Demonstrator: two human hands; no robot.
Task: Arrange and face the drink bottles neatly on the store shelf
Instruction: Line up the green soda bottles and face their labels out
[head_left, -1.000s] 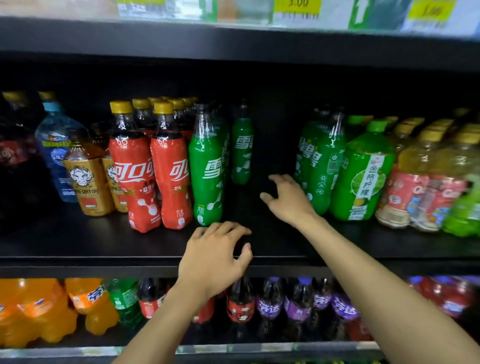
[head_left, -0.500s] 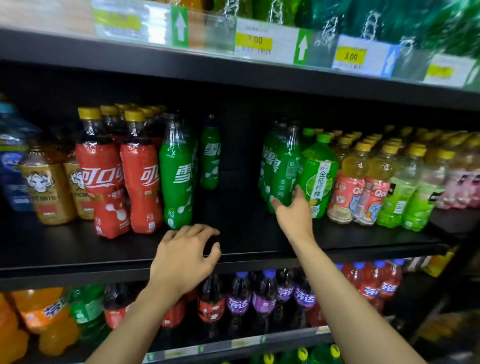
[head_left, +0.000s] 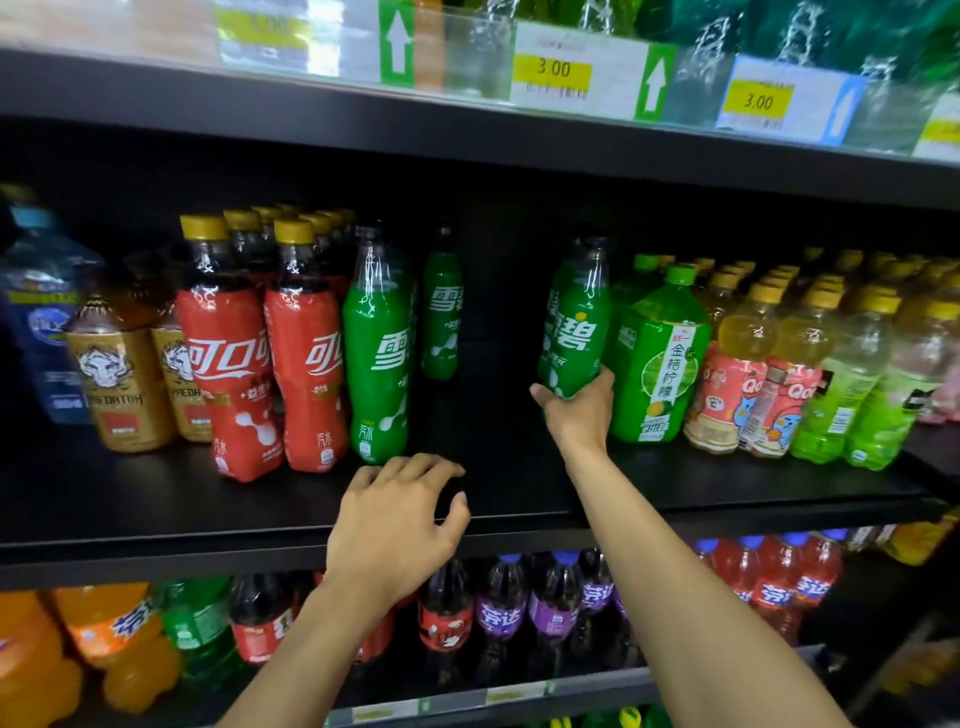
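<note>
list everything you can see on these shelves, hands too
held green plastic soda bottle: one, right of the gap
standing green plastic soda bottles: at least two, left of the gap
red-labelled cola bottles: two in front, more behind, middle shelf left
gold-labelled brown bottles: two in front, far left
blue water bottle: one, left edge
squat green lemon-drink bottle: one in front, beside the held one
pink-labelled yellow-capped bottles: several, right
purple-labelled dark bottles: several, lower shelf
yellow price tags: several, upper rail
black shelf board: one, middle
left hand: at the shelf's front edge, holds nothing
right hand: fingers grip the held bottle's base
</note>
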